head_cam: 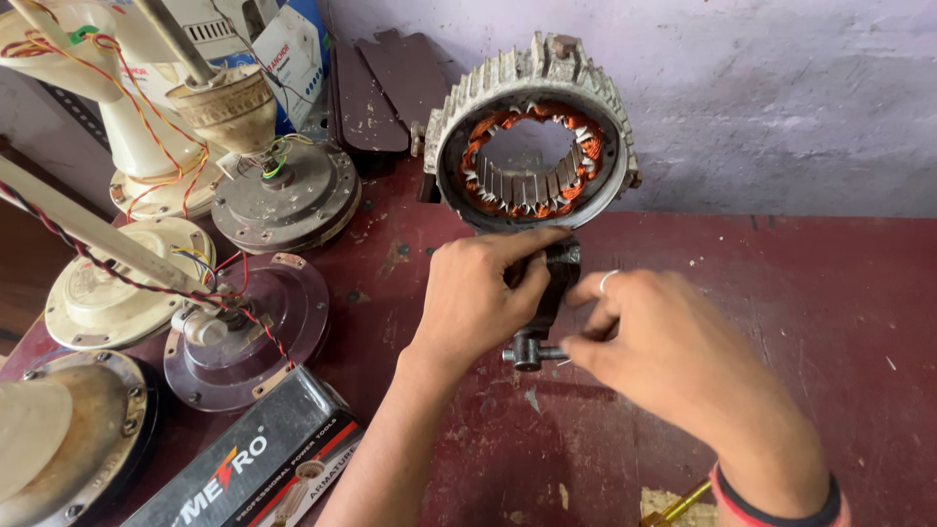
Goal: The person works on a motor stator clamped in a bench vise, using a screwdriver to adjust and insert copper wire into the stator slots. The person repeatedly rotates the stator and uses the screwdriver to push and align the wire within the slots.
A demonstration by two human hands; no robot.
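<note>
My right hand [673, 356] pinches the small cross-pin of the dark metal tool [543, 312], fingers nearly closed on it. My left hand [478, 293] is wrapped tight round the tool's grip, out in the middle of the red desk [830, 293]. Just past it the motor stator [532, 137] stands on edge toward the desk's far edge. It looks heavy, rigid cast metal; I'd hold it by the finned outer ring, since the copper windings [576, 190] inside look easy to damage.

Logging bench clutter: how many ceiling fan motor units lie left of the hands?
4: grey one at back, cream one before it, clear-plated one centre, rusty one at the corner; others possibly hidden.
</note>
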